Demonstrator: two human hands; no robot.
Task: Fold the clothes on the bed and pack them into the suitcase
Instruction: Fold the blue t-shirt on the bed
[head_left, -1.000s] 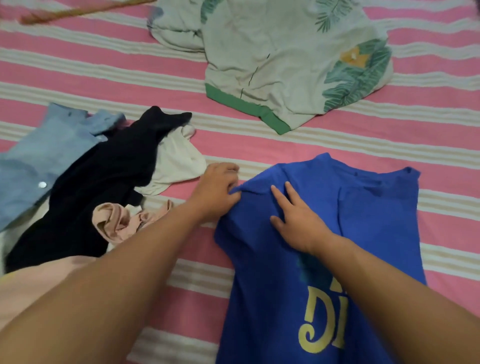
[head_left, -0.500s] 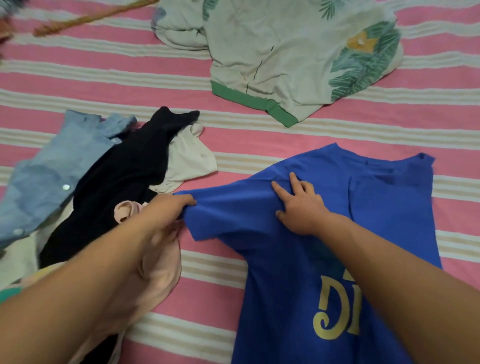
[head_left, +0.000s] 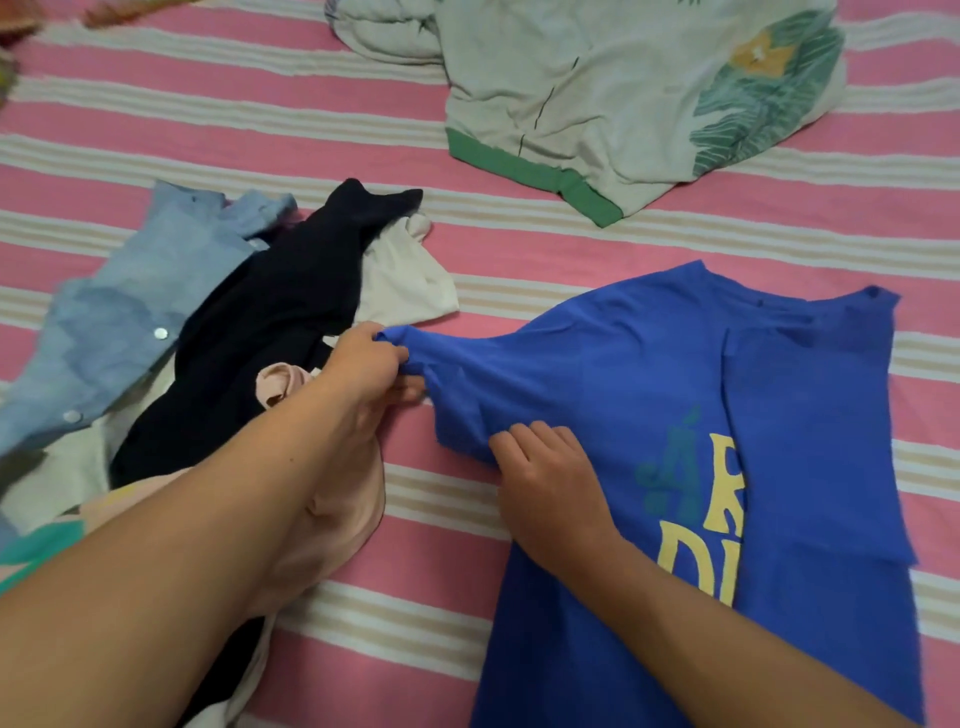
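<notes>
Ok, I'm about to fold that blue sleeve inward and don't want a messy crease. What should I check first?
1. Left hand grips the sleeve tip of the blue T-shirt: ok.
2. Right hand holds the shirt at the sleeve's base: ok.
3. Sleeve drawn flat: not ok, it is wrinkled near the left hand.
4. Right side already folded over the print: ok.
5. Sleeve clear of the black garment in the pile: ok, though close.
6. Suitcase within reach: cannot tell, none in view.
</notes>
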